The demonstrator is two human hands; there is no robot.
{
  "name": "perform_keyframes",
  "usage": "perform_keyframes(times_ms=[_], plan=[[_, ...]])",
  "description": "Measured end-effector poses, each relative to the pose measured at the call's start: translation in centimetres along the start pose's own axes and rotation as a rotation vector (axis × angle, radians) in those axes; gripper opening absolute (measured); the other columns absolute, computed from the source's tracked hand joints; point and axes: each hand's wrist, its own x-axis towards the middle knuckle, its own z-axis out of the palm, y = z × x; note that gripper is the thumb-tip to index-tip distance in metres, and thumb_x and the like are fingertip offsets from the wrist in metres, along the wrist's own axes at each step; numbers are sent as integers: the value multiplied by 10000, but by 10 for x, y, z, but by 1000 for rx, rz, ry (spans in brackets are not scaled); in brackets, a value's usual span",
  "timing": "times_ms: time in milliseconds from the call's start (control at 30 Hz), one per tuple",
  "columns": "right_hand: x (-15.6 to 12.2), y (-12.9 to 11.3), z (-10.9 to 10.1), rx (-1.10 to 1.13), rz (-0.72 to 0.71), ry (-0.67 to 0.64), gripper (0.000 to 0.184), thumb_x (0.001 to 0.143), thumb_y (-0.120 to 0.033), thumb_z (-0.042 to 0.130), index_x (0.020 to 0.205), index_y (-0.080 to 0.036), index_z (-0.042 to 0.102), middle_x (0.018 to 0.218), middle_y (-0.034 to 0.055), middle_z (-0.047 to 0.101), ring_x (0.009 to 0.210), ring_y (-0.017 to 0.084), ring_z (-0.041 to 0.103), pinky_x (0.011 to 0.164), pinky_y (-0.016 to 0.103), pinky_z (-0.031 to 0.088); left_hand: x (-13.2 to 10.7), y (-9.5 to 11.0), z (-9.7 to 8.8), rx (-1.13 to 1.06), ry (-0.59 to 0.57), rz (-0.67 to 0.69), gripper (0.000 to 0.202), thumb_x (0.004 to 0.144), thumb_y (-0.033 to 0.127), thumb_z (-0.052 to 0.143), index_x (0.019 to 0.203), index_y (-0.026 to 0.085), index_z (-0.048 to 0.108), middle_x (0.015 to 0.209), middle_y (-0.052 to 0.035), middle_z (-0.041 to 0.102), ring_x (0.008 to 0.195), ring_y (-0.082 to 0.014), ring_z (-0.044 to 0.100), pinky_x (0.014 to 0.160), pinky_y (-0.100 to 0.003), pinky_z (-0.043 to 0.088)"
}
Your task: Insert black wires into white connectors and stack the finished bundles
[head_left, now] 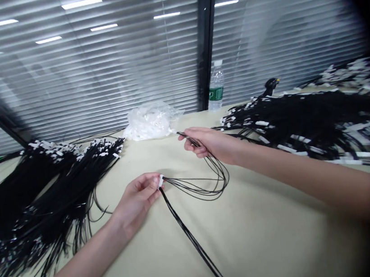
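Near the middle of the table, my left hand (144, 191) pinches a small white connector (160, 181) between thumb and fingers. Several thin black wires (209, 194) run out of its right side and curve up in a loose loop. The far part of that loop is gripped by my right hand (202, 143), fingers curled round the wires, with their ends poking out past the fingertips. A thicker pair or bundle of black cables (193, 242) hangs from the connector toward the table's front edge and leaves the view.
A large pile of black cables (41, 189) with white connectors lies at left. Another cable pile (305, 116) covers the right side. At the back stand a clear plastic bag (152, 121) with white contents and a water bottle (216, 86), before window blinds (111, 71).
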Motion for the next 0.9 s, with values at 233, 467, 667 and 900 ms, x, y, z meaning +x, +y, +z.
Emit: perform_keyframes(times_ms=[233, 467, 667, 900], plan=[[-12, -3, 29, -340, -124, -79, 181, 837, -317, 476, 823, -170, 581, 645, -19, 521, 588, 85, 452, 540, 202, 313, -1, 6, 1, -23, -46, -56, 268, 700, 135, 671, 965, 166, 652, 979, -78, 673, 938, -166, 597, 895, -282, 417], [-22, 6, 46, -569, -151, -52, 152, 852, -264, 454, 833, -209, 594, 640, -36, 547, 571, 86, 442, 549, 213, 278, -2, 11, 3, -76, -49, -121, 239, 777, 220, 594, 1002, 160, 646, 1017, -91, 653, 972, -194, 578, 906, -309, 417], [-18, 7, 52, -666, -142, -68, 174, 872, -261, 436, 847, -202, 598, 690, -24, 586, 587, 91, 481, 569, 220, 323, -1, 14, -4, 48, -121, -133, 257, 758, 236, 627, 1007, 179, 648, 926, -71, 662, 862, -161, 584, 795, -273, 446], [-16, 2, 57, -854, -476, 34, 289, 859, -221, 461, 1145, -195, 490, 1118, 57, 535, 1073, 184, 434, 927, 355, 349, -2, 22, -10, -27, -139, -101, 323, 724, 191, 660, 1045, 192, 623, 815, -50, 648, 767, -154, 594, 700, -272, 458]])
